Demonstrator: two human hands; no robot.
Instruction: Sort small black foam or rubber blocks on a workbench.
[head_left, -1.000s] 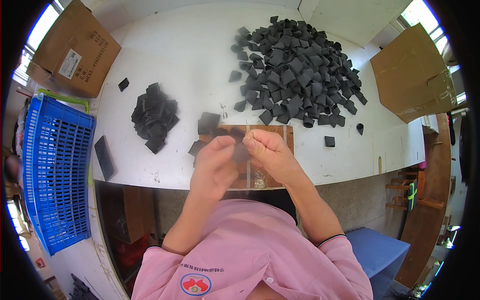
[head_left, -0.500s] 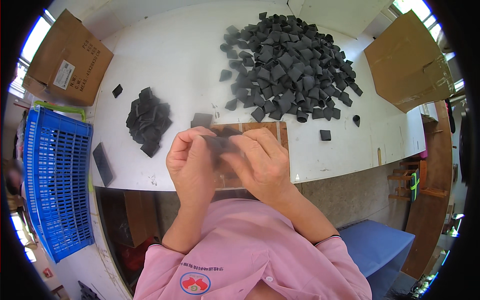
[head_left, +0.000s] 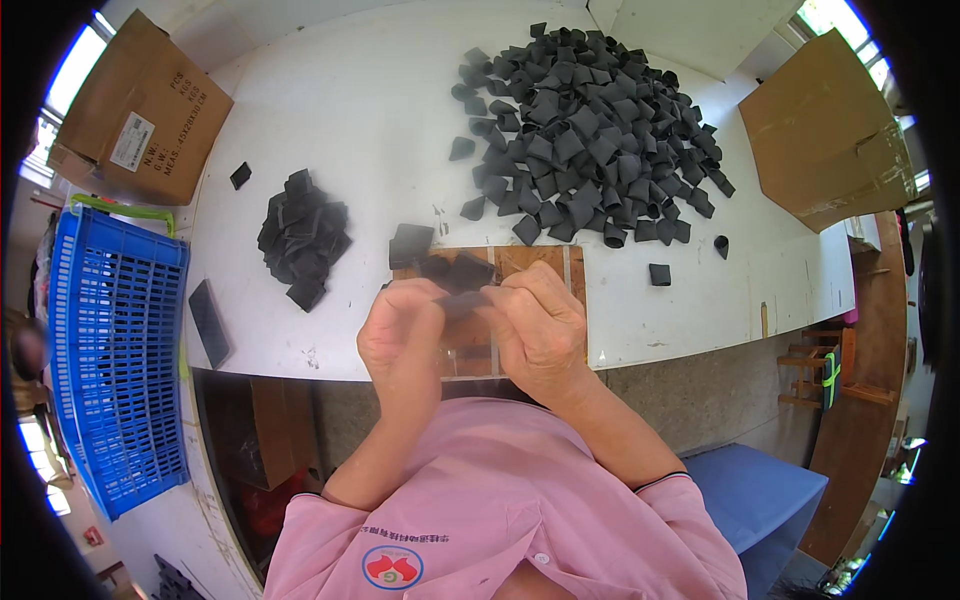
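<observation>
Between my hands, above the wooden board, is a small dark grey sleeve of soft-looking material (head_left: 463,303). My left hand (head_left: 400,335) pinches one end of it, and my right hand (head_left: 542,325) grips the other. The fingers and sleeve are slightly blurred. Just beyond them, dark grey sleeves (head_left: 472,270) lie on the brown wooden board (head_left: 520,258), partly hidden by my hands. Another flat piece (head_left: 411,245) rests at the board's far left corner. A large heap of open-ended sleeves (head_left: 590,130) spreads beyond to the right; a smaller pile of flatter pieces (head_left: 302,240) sits left.
The white table (head_left: 360,110) has cardboard boxes at its far left (head_left: 140,110) and far right (head_left: 825,130). A flat dark slab (head_left: 209,322) lies near the left edge, beside a blue plastic crate (head_left: 120,370). A blue stool-like block (head_left: 755,495) stands below, right.
Both hands have shifted slightly nearer to me and come lower in the picture, still holding the sleeve. It now lies flatter between them, and the sleeves on the board behind show more.
</observation>
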